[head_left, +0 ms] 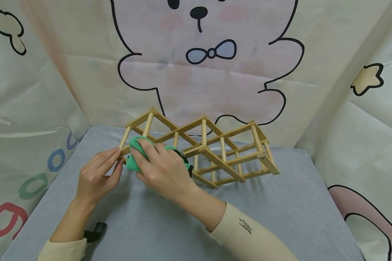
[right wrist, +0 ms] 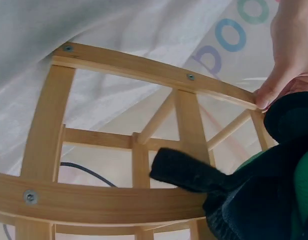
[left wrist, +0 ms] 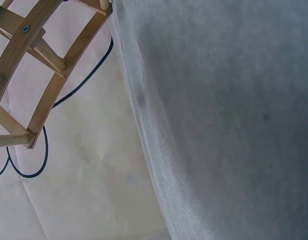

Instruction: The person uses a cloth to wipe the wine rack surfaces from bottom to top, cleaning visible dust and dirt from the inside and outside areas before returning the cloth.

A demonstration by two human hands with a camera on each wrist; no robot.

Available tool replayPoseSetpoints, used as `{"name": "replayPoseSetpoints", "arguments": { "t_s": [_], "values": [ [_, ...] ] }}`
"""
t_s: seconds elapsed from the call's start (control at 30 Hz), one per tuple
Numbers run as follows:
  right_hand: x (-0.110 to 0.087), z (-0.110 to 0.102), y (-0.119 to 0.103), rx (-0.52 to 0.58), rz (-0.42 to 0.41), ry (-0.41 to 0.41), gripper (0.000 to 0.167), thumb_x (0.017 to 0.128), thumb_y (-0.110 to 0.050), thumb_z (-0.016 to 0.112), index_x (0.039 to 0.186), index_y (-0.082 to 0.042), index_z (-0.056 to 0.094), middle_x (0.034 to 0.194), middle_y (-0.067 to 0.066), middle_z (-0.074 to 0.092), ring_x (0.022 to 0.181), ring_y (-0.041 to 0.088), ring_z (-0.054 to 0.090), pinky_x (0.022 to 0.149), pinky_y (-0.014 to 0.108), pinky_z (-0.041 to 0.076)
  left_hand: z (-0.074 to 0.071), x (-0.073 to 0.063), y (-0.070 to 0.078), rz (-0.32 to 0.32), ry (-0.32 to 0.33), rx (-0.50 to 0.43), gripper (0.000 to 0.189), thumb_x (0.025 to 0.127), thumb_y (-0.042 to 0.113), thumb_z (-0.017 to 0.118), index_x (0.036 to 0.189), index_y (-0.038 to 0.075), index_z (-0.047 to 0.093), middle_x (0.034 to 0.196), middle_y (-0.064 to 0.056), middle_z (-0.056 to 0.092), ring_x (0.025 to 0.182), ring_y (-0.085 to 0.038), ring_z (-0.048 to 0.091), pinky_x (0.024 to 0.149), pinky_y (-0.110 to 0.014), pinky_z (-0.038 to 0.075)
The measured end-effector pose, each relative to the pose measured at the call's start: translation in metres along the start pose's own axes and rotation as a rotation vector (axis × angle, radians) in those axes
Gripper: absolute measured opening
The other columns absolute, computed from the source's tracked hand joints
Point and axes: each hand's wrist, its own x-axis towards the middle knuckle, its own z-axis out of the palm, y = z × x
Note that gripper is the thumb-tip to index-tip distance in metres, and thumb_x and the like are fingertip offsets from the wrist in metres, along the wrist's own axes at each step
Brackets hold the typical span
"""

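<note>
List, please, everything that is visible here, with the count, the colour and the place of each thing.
Wooden lattice rack: one, light brown, centre
Screws: at least three, grey, in the rack's bars
Soft item: one, green and black, under the right hand; exact kind unclear
Table: one, grey-blue covering, below the rack
Wall sheeting: three sides, mostly pale cream, around the table
Bear print: one, pinkish with blue bow tie, back wall
Letters: four, red, green, blue, purple, left wall
Star print: one, yellowish, right wall
Strap piece: one, black, beside the left cuff
Sleeves: two, cream, lower edge
Left hand: one, pinching the rack's left end
Right hand: one, gripping the soft item
</note>
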Motion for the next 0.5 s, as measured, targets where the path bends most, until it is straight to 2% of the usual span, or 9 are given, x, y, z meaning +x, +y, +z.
{"name": "replayPoseSetpoints", "arguments": {
  "t_s": [0.23, 0.5],
  "values": [
    [-0.002, 0.000, -0.002, 0.002, 0.005, -0.018, 0.036, 0.089, -0.027, 0.074, 0.122, -0.012, 0.078, 0.124, 0.009, 0.070, 0.078, 0.017, 0.067, 0.052, 0.019, 0.052, 0.001, 0.001, 0.000, 0.004, 0.004, -0.005, 0.031, 0.100, 0.016, 0.066, 0.109, -0.011, 0.077, 0.103, -0.024, 0.077, 0.078, -0.044, 0.072, 0.102, -0.012, 0.047],
    [-0.012, 0.002, 0.000, -0.002, -0.025, -0.019, 0.039, 0.090, -0.034, 0.076, 0.123, -0.013, 0.076, 0.129, 0.008, 0.070, 0.081, 0.017, 0.068, 0.056, 0.021, 0.056, 0.000, -0.001, 0.000, 0.001, -0.002, 0.007, 0.030, 0.098, 0.014, 0.065, 0.110, -0.011, 0.077, 0.103, -0.024, 0.077, 0.077, -0.045, 0.071, 0.103, -0.012, 0.046]
  ]
}}
